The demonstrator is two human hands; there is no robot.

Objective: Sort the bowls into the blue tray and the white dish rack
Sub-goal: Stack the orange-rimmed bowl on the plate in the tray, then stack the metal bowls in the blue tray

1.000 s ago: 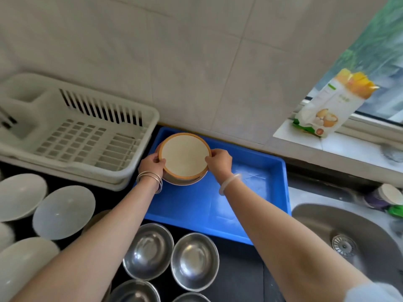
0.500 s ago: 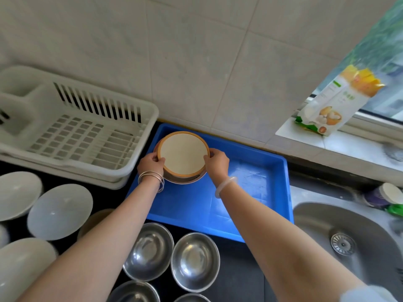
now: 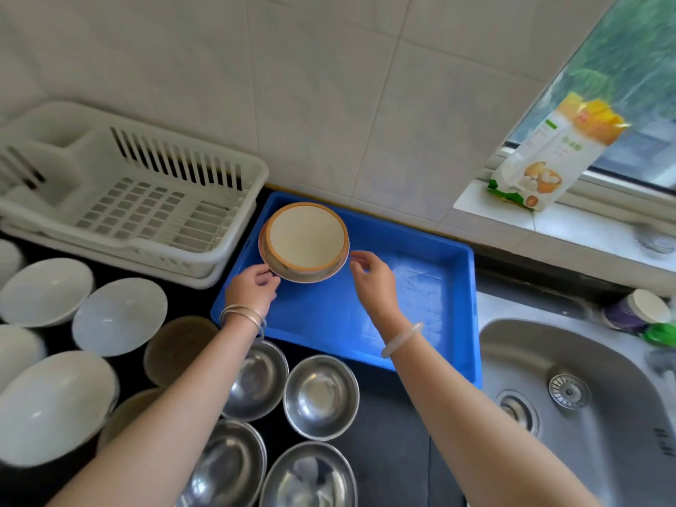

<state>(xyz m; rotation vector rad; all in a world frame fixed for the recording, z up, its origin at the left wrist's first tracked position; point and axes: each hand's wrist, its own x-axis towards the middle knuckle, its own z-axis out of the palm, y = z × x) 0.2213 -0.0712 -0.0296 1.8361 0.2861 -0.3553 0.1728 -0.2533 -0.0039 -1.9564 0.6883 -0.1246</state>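
Observation:
A cream bowl with an orange-brown rim (image 3: 306,238) rests in the far left corner of the blue tray (image 3: 420,287), stacked in another bowl. My left hand (image 3: 251,289) hovers at its near left edge, fingers loosely curled, barely touching or just off it. To the bowl's right, my right hand (image 3: 373,283) is open and apart from it. The white dish rack (image 3: 139,199) at the left holds no bowls. Several steel bowls (image 3: 322,397), white bowls (image 3: 119,316) and brown bowls (image 3: 175,347) wait on the dark counter.
A steel sink (image 3: 570,397) lies at the right, with a small purple cup (image 3: 638,314) on its rim. A food packet (image 3: 548,159) stands on the window sill. A tiled wall runs behind the tray and rack.
Both hands have let go of the cream bowl and drawn back toward me. The bowl now rests in the tray's far left corner.

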